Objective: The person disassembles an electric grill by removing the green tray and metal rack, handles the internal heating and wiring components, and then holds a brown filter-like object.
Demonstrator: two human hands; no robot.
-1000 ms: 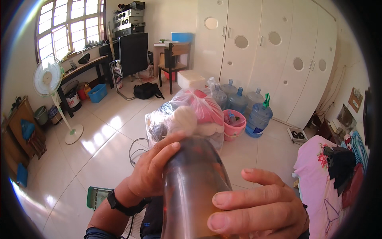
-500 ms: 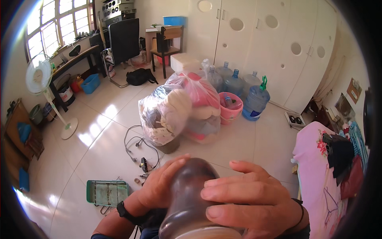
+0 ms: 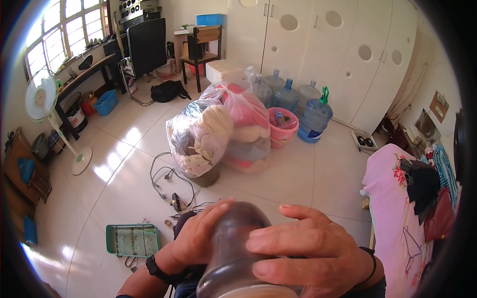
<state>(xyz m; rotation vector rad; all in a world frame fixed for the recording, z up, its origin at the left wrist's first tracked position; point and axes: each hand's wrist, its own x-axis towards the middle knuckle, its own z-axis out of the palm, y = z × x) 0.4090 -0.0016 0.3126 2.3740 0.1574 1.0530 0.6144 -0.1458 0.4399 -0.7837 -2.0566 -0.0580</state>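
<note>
Close in front of me, at the lower middle, is a dark brown, glossy, bulb-shaped object point(image 3: 228, 251) with a rounded top, a narrower waist and a pale rim at the picture's lower edge. Its exact kind does not show. My left hand point(image 3: 195, 237) presses along its left side, fingers close together and thumb hidden. On the right, my right hand point(image 3: 315, 248) lies against it with bent, slightly spread fingers, so the object is held between both hands. Its lower part is cut off.
On the tiled floor ahead stand stuffed plastic bags point(image 3: 198, 141), a pink bucket point(image 3: 284, 133) and several water jugs point(image 3: 316, 119). A green tray point(image 3: 133, 225) and cables point(image 3: 171, 174) lie at left. A pink-covered surface point(image 3: 381, 184) with clothes is at right; a fan point(image 3: 79, 159) stands far left.
The view has shifted slightly, so the room's things sit a little further left and mostly higher. Both hands keep nearly the same hold on the brown object.
</note>
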